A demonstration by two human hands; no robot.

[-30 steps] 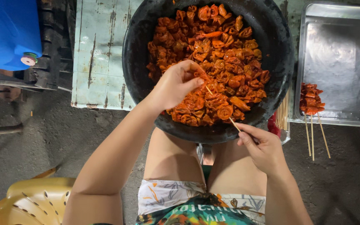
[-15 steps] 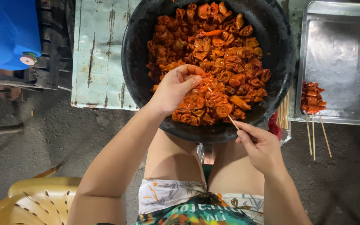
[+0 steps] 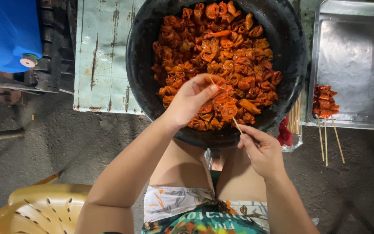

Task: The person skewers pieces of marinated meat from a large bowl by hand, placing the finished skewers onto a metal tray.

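Observation:
A large black basin (image 3: 143, 60) rests on my knees, full of orange-red marinated meat pieces (image 3: 221, 56). My left hand (image 3: 191, 99) is over the near side of the pile, fingers pinched on a meat piece where the skewer tip enters it. A thin bamboo skewer (image 3: 237, 125) runs from that piece down to my right hand (image 3: 260, 149), which grips its lower end just below the basin's rim.
A metal tray (image 3: 356, 52) lies at the right with loaded skewers (image 3: 324, 102) on its near edge. Bare skewers (image 3: 296, 117) stand between basin and tray. A pale worn board (image 3: 102, 56), a blue container (image 3: 5, 34) and a yellow plastic chair (image 3: 40, 210) are on the left.
My left hand has turned slightly and pinched a meat piece onto the skewer tip. The right hand has stayed near the basin's rim, holding the skewer.

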